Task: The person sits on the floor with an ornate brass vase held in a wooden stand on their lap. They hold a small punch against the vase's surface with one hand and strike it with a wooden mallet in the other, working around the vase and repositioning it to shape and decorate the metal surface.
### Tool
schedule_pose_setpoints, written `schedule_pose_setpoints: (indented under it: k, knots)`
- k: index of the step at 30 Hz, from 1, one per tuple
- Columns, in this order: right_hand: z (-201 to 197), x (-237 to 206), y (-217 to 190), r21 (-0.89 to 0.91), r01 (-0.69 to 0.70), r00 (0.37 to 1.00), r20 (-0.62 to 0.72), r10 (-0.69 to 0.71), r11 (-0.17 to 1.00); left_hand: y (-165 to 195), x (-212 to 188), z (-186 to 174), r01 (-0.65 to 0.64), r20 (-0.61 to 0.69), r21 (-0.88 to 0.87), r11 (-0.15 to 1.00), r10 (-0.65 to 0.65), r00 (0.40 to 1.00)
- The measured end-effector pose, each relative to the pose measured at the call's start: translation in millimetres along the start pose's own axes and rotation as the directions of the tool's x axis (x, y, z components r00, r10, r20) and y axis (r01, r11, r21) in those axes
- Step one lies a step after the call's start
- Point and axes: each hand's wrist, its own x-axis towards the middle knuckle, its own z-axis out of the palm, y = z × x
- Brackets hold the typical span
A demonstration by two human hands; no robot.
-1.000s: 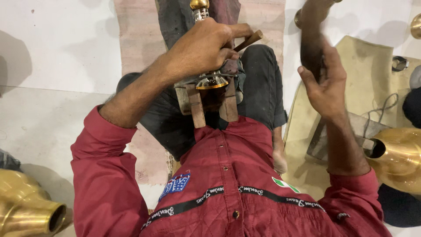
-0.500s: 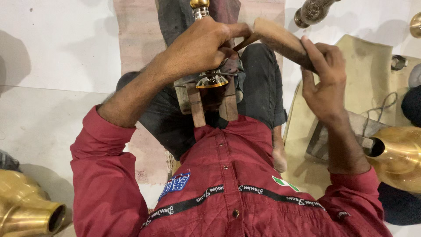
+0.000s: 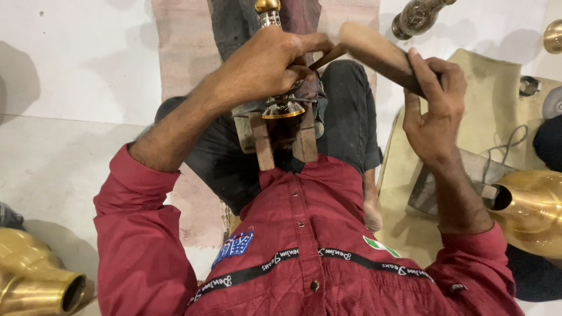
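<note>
My left hand [image 3: 266,61] is closed around a thin chisel-like tool [image 3: 326,55], its tip set against a brass piece [image 3: 282,108] that stands between two wooden blocks [image 3: 260,140] in my lap. The brass piece's knob [image 3: 267,7] sticks out beyond my fist. My right hand [image 3: 436,96] grips a wooden mallet [image 3: 377,54], whose rounded head lies just right of the tool's end. I wear a red shirt and dark trousers.
A brass horn-shaped vessel [image 3: 527,208] lies at the right on a beige cloth [image 3: 486,88]. Another brass vessel [image 3: 35,281] sits at the lower left. A dark metal vase [image 3: 417,16] lies at the top right, a small brass ball [image 3: 553,35] beyond it. Pale floor at the left.
My right hand has swung the mallet down from upright to nearly level, its head now close to the tool's end. My left hand has stayed put on the tool.
</note>
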Motion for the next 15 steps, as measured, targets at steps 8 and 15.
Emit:
schedule_pose_setpoints:
  k: [8, 15]
  knots:
    - [-1.7, -0.7, -2.6, 0.552, -0.122, 0.991, 0.018, 0.135, 0.825, 2.0, -5.0, -1.5, 0.038, 0.007, -0.024, 0.999, -0.037, 0.999]
    - [-6.6, 1.8, -2.4, 0.359, -0.016, 0.999, -0.034, 0.031, 0.933, -0.8, -7.0, -1.5, 0.038, 0.006, -0.013, 0.999, -0.038, 0.999]
